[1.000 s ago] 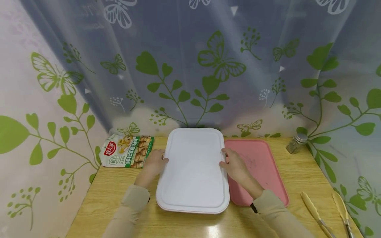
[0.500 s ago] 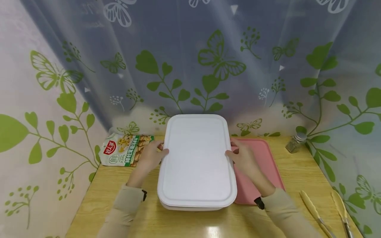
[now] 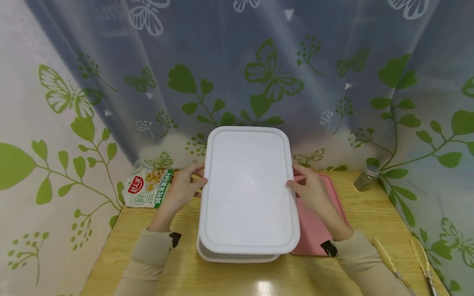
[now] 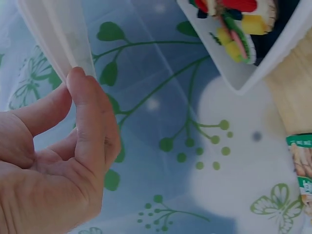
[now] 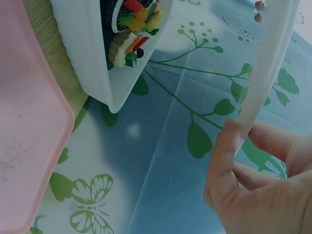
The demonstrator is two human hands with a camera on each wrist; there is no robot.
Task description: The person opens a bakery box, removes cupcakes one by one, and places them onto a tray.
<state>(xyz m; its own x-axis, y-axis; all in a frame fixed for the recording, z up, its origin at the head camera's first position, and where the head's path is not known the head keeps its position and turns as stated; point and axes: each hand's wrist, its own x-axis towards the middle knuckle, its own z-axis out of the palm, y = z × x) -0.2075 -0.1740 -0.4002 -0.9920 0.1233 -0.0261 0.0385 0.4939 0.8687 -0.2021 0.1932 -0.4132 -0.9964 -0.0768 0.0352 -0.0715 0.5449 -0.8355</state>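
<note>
A white rectangular lid (image 3: 249,189) is held up by both hands, raised above a white plastic box (image 3: 238,259) on the table. My left hand (image 3: 184,187) pinches the lid's left edge between thumb and fingers. On the opposite edge my right hand (image 3: 311,189) pinches it the same way. From above, the lid hides most of the box. Both wrist views show a gap between lid and box, and inside the box lie colourful pieces of food (image 5: 130,46) with red, yellow and green toppings.
Left of the box lies a green-and-white food packet (image 3: 148,187). A pink tray (image 3: 314,230) sits to the right, partly under the lid in this view. Farther right are a small spice jar (image 3: 366,178) and yellow-tipped tongs (image 3: 385,255). A patterned curtain (image 3: 237,61) hangs behind the table.
Both hands have lifted the lid up off the box, so the box's near rim now shows beneath it. The hands have moved slightly apart in view and farther up.
</note>
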